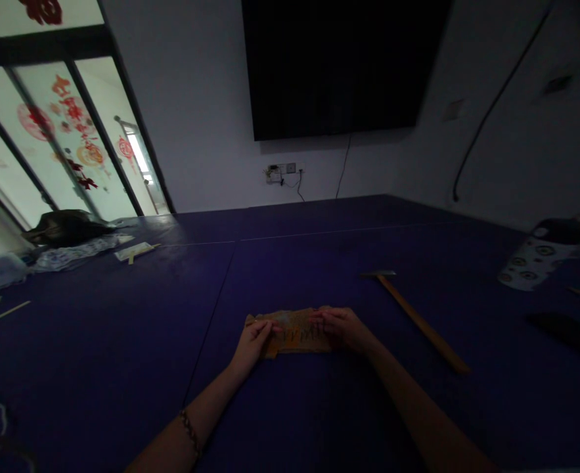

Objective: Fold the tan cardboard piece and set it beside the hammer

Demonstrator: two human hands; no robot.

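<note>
A flat brown piece that looks like cardboard (294, 338) lies on the dark blue-purple surface in front of me. Orange patches and a row of small dark marks run along its middle; what they are is too dim to tell. My left hand (256, 336) is closed on its left end, thumb and fingers pinched together. At the opposite end my right hand (341, 325) grips it with bent fingers near the upper edge. To the right of my right hand lies a hammer (420, 322) with a wooden handle, its metal head pointing away from me.
A patterned cylindrical roll (529, 266) and a dark flat object (565, 332) lie at the right. At the far left are a black bag (67, 226), crumpled plastic (75, 253) and a small white packet (134, 251). A white cord (1, 420) curls at the lower left.
</note>
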